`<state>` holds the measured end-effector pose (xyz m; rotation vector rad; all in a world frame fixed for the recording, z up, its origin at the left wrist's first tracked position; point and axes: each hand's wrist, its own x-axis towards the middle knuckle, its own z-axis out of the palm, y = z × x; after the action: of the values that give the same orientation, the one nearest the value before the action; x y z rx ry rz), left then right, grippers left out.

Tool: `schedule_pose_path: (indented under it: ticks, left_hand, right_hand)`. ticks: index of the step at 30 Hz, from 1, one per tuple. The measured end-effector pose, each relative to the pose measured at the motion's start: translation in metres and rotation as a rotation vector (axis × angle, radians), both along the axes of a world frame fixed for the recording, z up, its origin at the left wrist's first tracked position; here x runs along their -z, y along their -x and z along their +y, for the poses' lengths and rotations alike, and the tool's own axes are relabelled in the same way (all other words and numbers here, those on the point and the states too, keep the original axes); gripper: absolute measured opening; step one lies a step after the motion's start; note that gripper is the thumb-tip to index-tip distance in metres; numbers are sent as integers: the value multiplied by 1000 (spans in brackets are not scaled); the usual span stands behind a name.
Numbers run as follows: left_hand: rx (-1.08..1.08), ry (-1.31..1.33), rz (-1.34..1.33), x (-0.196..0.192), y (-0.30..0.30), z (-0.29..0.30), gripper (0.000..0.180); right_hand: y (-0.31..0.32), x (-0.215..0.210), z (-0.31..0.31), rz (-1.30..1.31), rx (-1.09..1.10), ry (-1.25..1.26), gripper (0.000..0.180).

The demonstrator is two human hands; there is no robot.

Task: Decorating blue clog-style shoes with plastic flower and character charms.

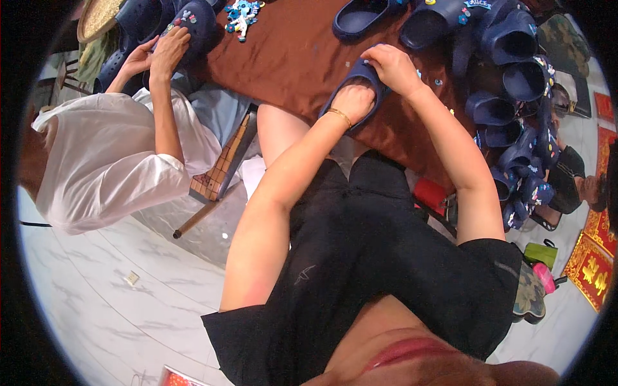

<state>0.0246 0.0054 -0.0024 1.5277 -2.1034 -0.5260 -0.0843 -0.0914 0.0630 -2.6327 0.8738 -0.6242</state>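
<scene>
A dark blue clog shoe (pixel 358 74) lies on the brown tablecloth (pixel 290 58) in front of me. My left hand (pixel 353 101), with a thin gold bracelet at the wrist, is pushed inside the shoe's opening. My right hand (pixel 394 67) presses on the shoe's upper from the right side, fingers curled over its top. A few tiny charms (pixel 438 82) lie on the cloth just right of my right hand.
Several dark blue clogs (pixel 508 77), some with charms, are piled at the right and along the far edge. A heap of colourful charms (pixel 241 14) lies at the top. At the left, a person in a white shirt (pixel 109 161) handles another clog (pixel 190 26). A wooden stool (pixel 219 170) stands between us.
</scene>
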Motion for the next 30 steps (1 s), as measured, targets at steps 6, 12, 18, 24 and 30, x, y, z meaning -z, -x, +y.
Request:
schedule_pose_path:
  ticks: [6, 12, 18, 24, 30]
  left_hand:
    - [0, -10, 20, 0, 0, 2, 17]
    - [-16, 5, 5, -1, 4, 2, 18]
    - [-31, -7, -15, 4, -5, 7, 18]
    - [-6, 19, -58, -4, -2, 1, 18]
    - [-24, -20, -111, 8, -10, 8, 17]
  right_hand:
    - [1, -3, 2, -51, 25, -92, 12]
    - [5, -3, -5, 29, 76, -165, 12]
    - [-15, -7, -33, 379, 69, -454, 17]
    - [-39, -14, -56, 803, 175, -546, 19]
    - [-17, -19, -47, 347, 182, -840, 15]
